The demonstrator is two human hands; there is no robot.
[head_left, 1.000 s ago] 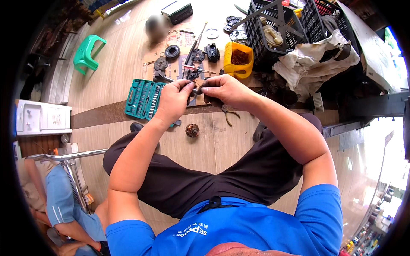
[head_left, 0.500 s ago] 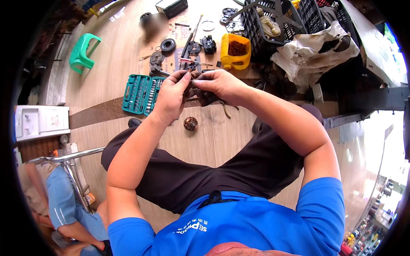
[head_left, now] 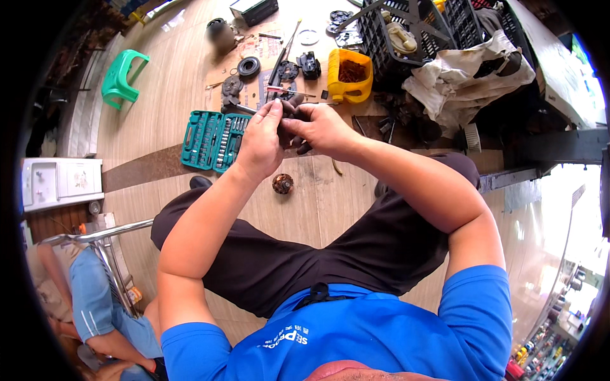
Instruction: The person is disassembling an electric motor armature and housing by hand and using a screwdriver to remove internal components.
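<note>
My left hand (head_left: 262,141) and my right hand (head_left: 326,131) meet in front of me with fingers pinched around a small dark piece, mostly hidden, that I cannot make out. Just beyond them, a red-and-silver screwdriver (head_left: 304,94) lies among dark round metal parts (head_left: 231,87) on cardboard. An open teal socket case (head_left: 203,143) sits left of my hands. A round copper-coloured motor part (head_left: 282,184) stands on the floor between my legs. A black ring (head_left: 249,66) and a black housing (head_left: 309,66) lie farther back.
A cut yellow jug (head_left: 349,75) holds rusty bits, beside black crates (head_left: 387,51) draped with dirty white cloth (head_left: 457,79). A green stool (head_left: 124,76) stands left. Another person in blue shorts (head_left: 95,298) sits lower left by a metal rail. A grey steel beam (head_left: 553,149) runs at right.
Both hands have moved slightly away from my body while staying together, and the fingertips have shifted on the small piece.
</note>
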